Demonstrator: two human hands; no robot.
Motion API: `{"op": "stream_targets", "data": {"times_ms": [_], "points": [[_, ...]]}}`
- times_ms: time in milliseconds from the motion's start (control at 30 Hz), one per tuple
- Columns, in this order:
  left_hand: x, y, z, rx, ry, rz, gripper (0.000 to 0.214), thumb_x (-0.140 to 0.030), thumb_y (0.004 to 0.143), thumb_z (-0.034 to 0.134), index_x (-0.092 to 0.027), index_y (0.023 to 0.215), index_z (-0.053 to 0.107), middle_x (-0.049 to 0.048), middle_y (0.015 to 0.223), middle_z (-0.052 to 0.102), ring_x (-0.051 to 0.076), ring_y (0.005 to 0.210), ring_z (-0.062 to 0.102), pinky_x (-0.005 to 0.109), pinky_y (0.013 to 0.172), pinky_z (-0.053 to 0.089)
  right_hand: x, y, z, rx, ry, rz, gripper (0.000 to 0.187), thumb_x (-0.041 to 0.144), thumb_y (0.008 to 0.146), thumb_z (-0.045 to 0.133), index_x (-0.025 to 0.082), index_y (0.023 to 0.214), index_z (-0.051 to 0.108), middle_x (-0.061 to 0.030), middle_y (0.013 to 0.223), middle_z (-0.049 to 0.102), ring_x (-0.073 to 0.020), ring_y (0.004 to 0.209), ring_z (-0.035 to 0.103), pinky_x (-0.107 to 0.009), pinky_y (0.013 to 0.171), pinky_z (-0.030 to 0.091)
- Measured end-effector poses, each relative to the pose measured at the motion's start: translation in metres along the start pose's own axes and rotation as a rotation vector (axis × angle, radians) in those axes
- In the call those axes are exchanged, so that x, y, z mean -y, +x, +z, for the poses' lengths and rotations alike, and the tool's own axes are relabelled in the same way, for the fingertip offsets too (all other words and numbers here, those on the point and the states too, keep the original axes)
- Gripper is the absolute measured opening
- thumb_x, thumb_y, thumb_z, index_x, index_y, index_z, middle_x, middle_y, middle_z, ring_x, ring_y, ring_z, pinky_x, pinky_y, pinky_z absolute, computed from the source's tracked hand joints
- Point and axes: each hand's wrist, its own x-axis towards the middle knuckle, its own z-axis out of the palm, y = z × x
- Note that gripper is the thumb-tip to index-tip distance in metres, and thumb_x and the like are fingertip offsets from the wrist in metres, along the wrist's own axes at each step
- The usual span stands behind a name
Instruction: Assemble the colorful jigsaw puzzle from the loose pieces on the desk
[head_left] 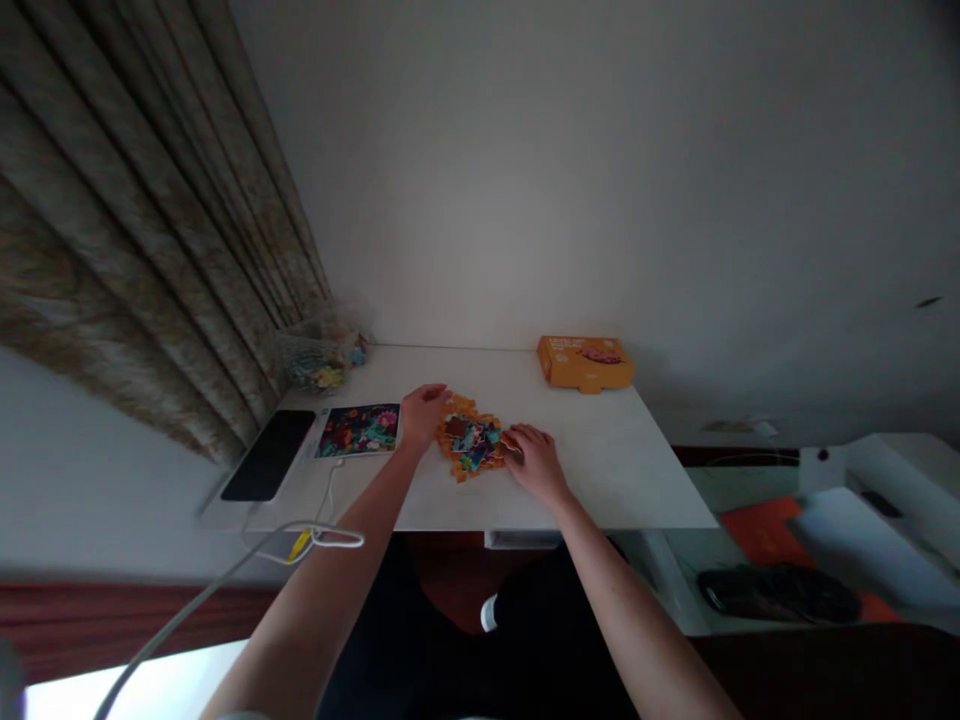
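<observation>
A cluster of orange-backed jigsaw pieces (471, 441) lies in the middle of the white table (600, 470), some showing colourful printed faces. My left hand (424, 413) rests at the cluster's left edge with fingers curled onto the pieces. My right hand (534, 458) lies at its right edge, fingers bent down on the pieces there. Whether either hand actually holds a piece is too small to make out.
A colourful picture card (358, 430) lies left of the pieces, beside a black tablet (268, 454) with a white cable (322, 520). An orange box (585, 363) stands at the back right, a clear bag of bits (319, 358) at the back left. Curtains hang left.
</observation>
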Motion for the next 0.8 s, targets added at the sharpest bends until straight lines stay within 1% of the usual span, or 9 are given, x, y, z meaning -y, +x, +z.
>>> {"op": "stream_targets", "data": {"times_ms": [100, 200, 267, 400, 467, 533, 633, 733, 800], "points": [[0.008, 0.020, -0.010, -0.022, 0.001, -0.027, 0.021, -0.032, 0.065, 0.083, -0.017, 0.078, 0.076, 0.0027, 0.072, 0.073, 0.017, 0.071, 0.067, 0.030, 0.073, 0.055, -0.003, 0.000, 0.005, -0.021, -0.032, 0.026, 0.028, 0.021, 0.098, 0.055, 0.024, 0.119, 0.072, -0.0112, 0.131, 0.070, -0.0272, 0.129, 0.058, -0.046, 0.107, 0.039], [0.011, 0.009, -0.024, 0.000, 0.011, -0.019, 0.025, -0.038, 0.066, 0.083, -0.017, 0.077, 0.075, 0.0023, 0.070, 0.073, 0.017, 0.069, 0.067, 0.030, 0.071, 0.056, -0.005, 0.001, 0.007, -0.055, -0.046, 0.050, 0.027, 0.023, 0.101, 0.051, 0.023, 0.114, 0.074, -0.0115, 0.128, 0.072, -0.0269, 0.125, 0.061, -0.045, 0.105, 0.041], [0.015, -0.020, -0.031, 0.118, 0.041, 0.045, 0.026, -0.043, 0.071, 0.082, -0.018, 0.077, 0.075, 0.0030, 0.072, 0.074, 0.018, 0.070, 0.068, 0.030, 0.072, 0.057, -0.004, 0.001, 0.007, -0.078, -0.045, 0.060, 0.028, 0.025, 0.103, 0.048, 0.022, 0.113, 0.075, -0.0120, 0.126, 0.072, -0.0268, 0.123, 0.062, -0.044, 0.104, 0.042], [0.026, -0.102, -0.031, 0.576, 0.109, 0.307, 0.026, -0.045, 0.091, 0.069, -0.020, 0.086, 0.076, 0.0048, 0.084, 0.076, 0.019, 0.080, 0.071, 0.032, 0.079, 0.057, -0.003, 0.002, 0.008, -0.085, -0.043, 0.088, 0.032, 0.028, 0.105, 0.044, 0.022, 0.115, 0.074, -0.0117, 0.127, 0.072, -0.0264, 0.123, 0.062, -0.043, 0.104, 0.043], [0.026, -0.127, -0.020, 0.654, 0.123, 0.432, 0.026, -0.041, 0.098, 0.061, -0.020, 0.091, 0.075, 0.0068, 0.089, 0.076, 0.020, 0.085, 0.071, 0.032, 0.082, 0.057, -0.003, 0.003, 0.008, -0.070, -0.042, 0.101, 0.034, 0.029, 0.106, 0.043, 0.022, 0.117, 0.073, -0.0114, 0.129, 0.071, -0.0264, 0.125, 0.061, -0.044, 0.105, 0.042], [0.018, -0.128, -0.003, 0.607, 0.129, 0.497, 0.026, -0.037, 0.102, 0.055, -0.020, 0.097, 0.074, 0.0070, 0.092, 0.075, 0.019, 0.087, 0.070, 0.032, 0.084, 0.056, -0.002, 0.003, 0.007, -0.055, -0.046, 0.104, 0.035, 0.029, 0.106, 0.042, 0.022, 0.119, 0.073, -0.0111, 0.132, 0.070, -0.0263, 0.127, 0.059, -0.045, 0.107, 0.041], [-0.005, -0.092, 0.026, 0.454, 0.170, 0.506, 0.024, -0.030, 0.102, 0.052, -0.020, 0.102, 0.073, 0.0073, 0.097, 0.075, 0.018, 0.090, 0.070, 0.030, 0.086, 0.055, 0.000, 0.002, 0.005, -0.041, -0.065, 0.090, 0.034, 0.026, 0.105, 0.042, 0.023, 0.120, 0.073, -0.0111, 0.134, 0.069, -0.0267, 0.129, 0.058, -0.046, 0.108, 0.040], [-0.025, -0.059, 0.056, 0.246, 0.313, 0.361, 0.026, -0.028, 0.102, 0.050, -0.018, 0.114, 0.071, 0.0025, 0.078, 0.071, 0.016, 0.071, 0.067, 0.028, 0.077, 0.054, 0.000, 0.001, 0.007, -0.043, -0.085, 0.062, 0.032, 0.025, 0.103, 0.044, 0.023, 0.119, 0.073, -0.0119, 0.133, 0.069, -0.0278, 0.128, 0.058, -0.047, 0.107, 0.041], [-0.029, -0.065, 0.080, 0.370, 0.379, 0.399, 0.034, -0.027, 0.103, 0.048, -0.020, 0.132, 0.066, 0.0030, 0.080, 0.073, 0.017, 0.073, 0.069, 0.030, 0.079, 0.055, -0.002, 0.002, 0.011, -0.055, -0.093, 0.047, 0.031, 0.023, 0.101, 0.047, 0.023, 0.119, 0.072, -0.0119, 0.130, 0.070, -0.0287, 0.127, 0.059, -0.047, 0.106, 0.042]]}}
